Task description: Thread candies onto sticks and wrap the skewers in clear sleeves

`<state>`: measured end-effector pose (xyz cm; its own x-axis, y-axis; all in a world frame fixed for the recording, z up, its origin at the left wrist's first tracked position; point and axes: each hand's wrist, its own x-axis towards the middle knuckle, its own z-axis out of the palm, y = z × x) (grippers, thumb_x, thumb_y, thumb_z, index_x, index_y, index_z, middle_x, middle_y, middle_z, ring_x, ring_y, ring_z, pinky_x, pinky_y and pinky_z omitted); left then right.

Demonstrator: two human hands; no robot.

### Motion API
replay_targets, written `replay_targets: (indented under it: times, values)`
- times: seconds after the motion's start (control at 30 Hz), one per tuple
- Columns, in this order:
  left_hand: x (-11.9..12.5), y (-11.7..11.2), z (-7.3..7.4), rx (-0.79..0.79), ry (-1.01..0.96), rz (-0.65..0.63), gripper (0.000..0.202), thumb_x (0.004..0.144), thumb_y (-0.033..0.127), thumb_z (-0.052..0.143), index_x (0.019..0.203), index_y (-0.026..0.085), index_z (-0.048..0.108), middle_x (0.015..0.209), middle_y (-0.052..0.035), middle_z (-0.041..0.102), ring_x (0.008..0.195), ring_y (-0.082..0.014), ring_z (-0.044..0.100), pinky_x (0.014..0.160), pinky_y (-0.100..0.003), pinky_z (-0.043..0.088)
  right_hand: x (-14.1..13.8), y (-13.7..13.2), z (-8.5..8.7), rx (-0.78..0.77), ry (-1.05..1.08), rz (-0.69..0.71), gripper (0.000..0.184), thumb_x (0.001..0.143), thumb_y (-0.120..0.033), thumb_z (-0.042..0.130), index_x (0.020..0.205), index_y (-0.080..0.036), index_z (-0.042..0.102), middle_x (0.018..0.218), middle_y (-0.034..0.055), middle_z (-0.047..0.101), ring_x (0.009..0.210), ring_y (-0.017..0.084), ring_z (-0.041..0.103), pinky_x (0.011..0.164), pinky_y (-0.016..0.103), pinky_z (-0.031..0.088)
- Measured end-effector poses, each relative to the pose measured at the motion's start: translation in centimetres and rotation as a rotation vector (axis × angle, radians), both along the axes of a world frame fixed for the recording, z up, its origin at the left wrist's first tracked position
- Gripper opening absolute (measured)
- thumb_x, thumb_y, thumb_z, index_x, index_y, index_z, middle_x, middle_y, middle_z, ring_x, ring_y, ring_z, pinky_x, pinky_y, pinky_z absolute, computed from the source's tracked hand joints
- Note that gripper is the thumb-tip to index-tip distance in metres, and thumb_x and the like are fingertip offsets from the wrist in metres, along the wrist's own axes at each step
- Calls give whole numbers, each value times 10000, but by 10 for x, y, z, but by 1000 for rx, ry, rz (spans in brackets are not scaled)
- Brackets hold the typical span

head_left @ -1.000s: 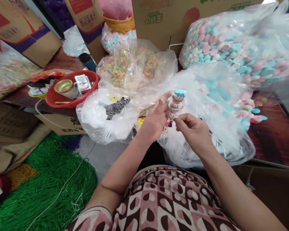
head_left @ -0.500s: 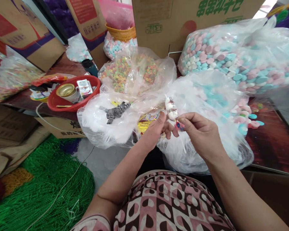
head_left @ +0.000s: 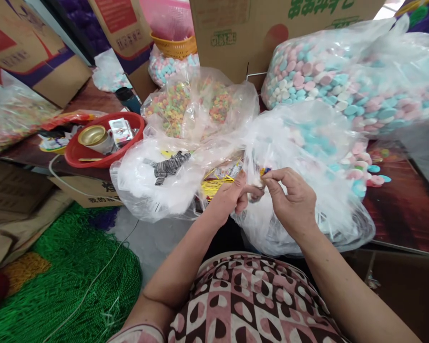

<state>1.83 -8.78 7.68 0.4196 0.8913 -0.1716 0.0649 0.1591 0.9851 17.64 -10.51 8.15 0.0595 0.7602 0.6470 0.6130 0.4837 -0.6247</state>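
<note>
The small blue-and-yellow printed scrap [head_left: 265, 171] sits between the two hands, above a clear plastic bag holding white material [head_left: 271, 224]; its lettering is too small to read. The person's right hand [head_left: 295, 197] pinches it between thumb and forefinger. The left hand [head_left: 230, 195] has bent fingers, one reaching toward the right; whether they grip anything cannot be told. Near it lies one bundle of shiny yellow strips [head_left: 214, 187]. A low cardboard box [head_left: 82, 190] reads "我的" in part; a tall brown carton [head_left: 232, 19] bears green characters, partly cut off. One red plastic basin [head_left: 93, 163] holds one gold-coloured bowl [head_left: 93, 135].
</note>
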Motion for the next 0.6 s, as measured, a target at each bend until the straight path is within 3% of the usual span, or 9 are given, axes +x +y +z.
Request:
replay_targets:
  times: [0.1,0.2,0.3,0.37,0.43,0.5,0.6]
  values:
    - [4,3,-2,-60,-38,-13,743,894,758,326,807,144,735,439,20,471,422,-94,409,481,-249,338,2,-2,-5,31,5,17,104,933,-203,589,859,-228,658,834,27,694,812,187,660,757,329,519]
    - [11,5,-6,-190,-222,-37,664,877,750,390,745,155,652,500,12,524,429,-87,433,474,-237,365,2,-4,-10,14,62,46,113,936,-220,585,869,-236,674,897,50,691,888,208,657,822,371,527]
    - [21,5,-7,-322,-406,-14,538,847,675,548,662,171,551,497,41,469,433,-73,417,489,-229,394,0,-9,-14,-15,137,96,129,932,-224,581,875,-252,692,1008,78,693,1069,240,637,969,444,496]
    - [27,5,-5,-349,-468,31,436,814,584,657,721,163,590,556,38,504,465,-64,421,466,-209,362,-2,-14,-17,-36,170,138,150,932,-236,577,845,-257,697,1164,91,681,1228,261,576,1072,493,432]
    - [31,4,-2,-305,-477,95,343,789,493,720,849,161,656,686,14,597,522,-61,454,463,-197,345,-4,-17,-20,-80,229,158,169,940,-271,573,826,-251,697,1338,85,623,1331,270,509,1129,514,375]
    - [33,2,0,-188,-426,130,315,795,441,731,970,184,686,839,-10,666,620,-77,525,536,-205,409,-3,-19,-24,-159,366,148,172,944,-325,580,840,-243,690,1396,83,594,1336,264,510,1134,504,369]
    - [32,-1,3,138,-197,75,290,822,412,724,1035,216,704,1073,-47,697,928,-162,624,823,-288,504,3,-18,-31,-328,702,169,209,927,-420,607,848,-234,659,1250,94,685,1192,251,616,1039,466,460]
